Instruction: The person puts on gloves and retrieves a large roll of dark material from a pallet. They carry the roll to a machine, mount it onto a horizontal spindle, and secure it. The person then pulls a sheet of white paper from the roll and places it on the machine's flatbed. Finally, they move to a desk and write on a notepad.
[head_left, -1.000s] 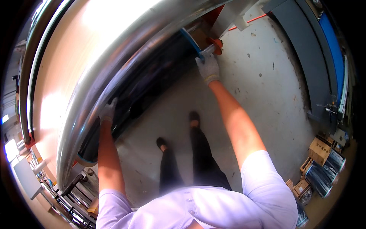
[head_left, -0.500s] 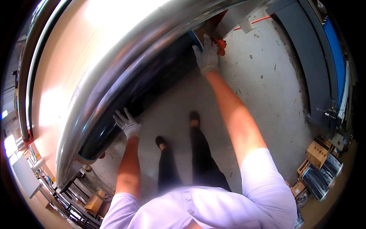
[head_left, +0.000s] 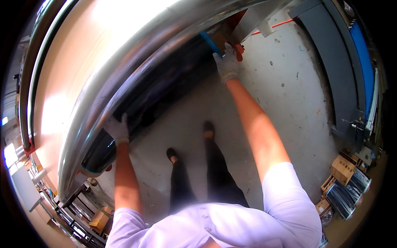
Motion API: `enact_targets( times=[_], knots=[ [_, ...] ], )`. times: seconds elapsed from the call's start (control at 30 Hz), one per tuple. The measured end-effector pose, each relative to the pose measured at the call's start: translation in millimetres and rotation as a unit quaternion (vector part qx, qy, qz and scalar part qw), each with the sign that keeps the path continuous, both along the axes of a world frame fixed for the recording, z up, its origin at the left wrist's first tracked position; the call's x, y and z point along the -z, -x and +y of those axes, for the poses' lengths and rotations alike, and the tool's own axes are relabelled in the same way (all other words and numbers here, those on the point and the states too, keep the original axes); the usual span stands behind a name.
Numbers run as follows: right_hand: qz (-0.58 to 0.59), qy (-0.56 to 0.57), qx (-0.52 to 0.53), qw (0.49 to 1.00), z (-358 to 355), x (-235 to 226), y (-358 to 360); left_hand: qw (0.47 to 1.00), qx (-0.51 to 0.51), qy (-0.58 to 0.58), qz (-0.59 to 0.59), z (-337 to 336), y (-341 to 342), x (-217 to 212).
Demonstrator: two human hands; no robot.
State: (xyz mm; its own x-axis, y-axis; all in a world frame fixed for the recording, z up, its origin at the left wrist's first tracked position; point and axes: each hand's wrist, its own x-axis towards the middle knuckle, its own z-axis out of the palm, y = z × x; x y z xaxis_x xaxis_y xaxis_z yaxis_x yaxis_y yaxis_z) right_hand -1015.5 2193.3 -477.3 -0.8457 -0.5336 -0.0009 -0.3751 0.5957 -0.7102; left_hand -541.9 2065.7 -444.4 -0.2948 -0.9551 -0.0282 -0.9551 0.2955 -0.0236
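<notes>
Gloved, our left hand [head_left: 116,129] lies open-fingered against the black roll [head_left: 159,93], our right hand [head_left: 226,64] laid flat on its far end near the blue band [head_left: 210,42], roll slung under the steel roller [head_left: 136,62], above the concrete floor [head_left: 285,82], boxes [head_left: 341,168] at right.

Left hand [head_left: 117,129] and right hand [head_left: 227,65] resting on roll [head_left: 153,97] lying under roller [head_left: 124,70], boxes [head_left: 341,169] sitting on floor [head_left: 289,82] far right.

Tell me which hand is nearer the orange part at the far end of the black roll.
Right. The right hand rests on the black roll beside the orange part, seemingly touching it. The left hand presses the roll near its opposite end.
</notes>
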Motion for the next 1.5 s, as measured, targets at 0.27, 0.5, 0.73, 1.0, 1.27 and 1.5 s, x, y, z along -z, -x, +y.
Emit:
enact_targets(
  times=[0.27,0.5,0.73,1.0,1.27,1.5],
  knots=[
    [0.015,-0.019,-0.022,0.999,-2.4,-4.1,-0.4,0.998,0.04,0.046,-0.028,-22.0,1.5,38.3],
    [0.184,0.058,-0.176,0.965,-17.2,-18.3,-7.6,0.996,-0.003,0.02,-0.083,40.3,23.9,13.3],
    [0.122,-0.181,-0.263,0.94,-35.6,-65.1,-29.2,0.985,-0.052,-0.097,-0.135,76.2,24.1,2.3],
    [0.1,-0.07,-0.25,0.96,-22.7,-39.3,-48.0,0.987,-0.051,-0.123,-0.094,96.9,15.3,12.5],
    [0.055,0.003,-0.049,0.997,-28.7,-17.1,-89.2,0.975,-0.068,-0.198,-0.075,100.1,11.8,9.8],
    [0.021,-0.156,-0.1,0.982,-20.0,7.2,-77.3,0.98,-0.05,-0.184,-0.047,103.8,10.2,7.9]
  ],
)
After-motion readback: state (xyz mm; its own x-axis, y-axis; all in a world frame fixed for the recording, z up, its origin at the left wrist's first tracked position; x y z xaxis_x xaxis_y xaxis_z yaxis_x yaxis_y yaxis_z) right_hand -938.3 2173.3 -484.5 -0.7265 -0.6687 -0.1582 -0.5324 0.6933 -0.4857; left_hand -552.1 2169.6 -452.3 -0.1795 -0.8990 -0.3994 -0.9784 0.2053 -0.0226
